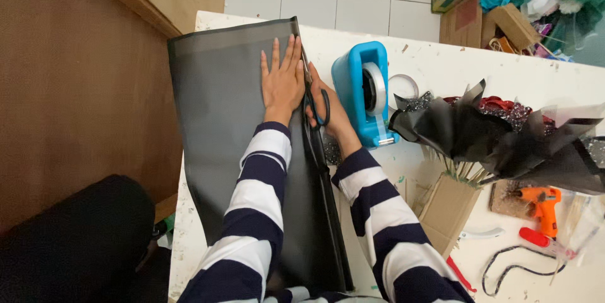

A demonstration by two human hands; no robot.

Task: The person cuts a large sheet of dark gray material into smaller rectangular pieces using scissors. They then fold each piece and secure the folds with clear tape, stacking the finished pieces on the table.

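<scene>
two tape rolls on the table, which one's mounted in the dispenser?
The greyish roll standing upright inside the blue tape dispenser, just past the right hand. The other, a clear roll, lies flat on the white table behind it.

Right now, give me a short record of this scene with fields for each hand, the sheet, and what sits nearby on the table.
left hand: left hand pressed flat, fingers spread, on the dark grey translucent sheet
right hand: right hand gripping black-handled scissors at the sheet's right edge
sheet: lies flat on the white paint-flecked table
nearby: blue tape dispenser beside the right hand; black wrapped bouquet; orange glue gun
</scene>
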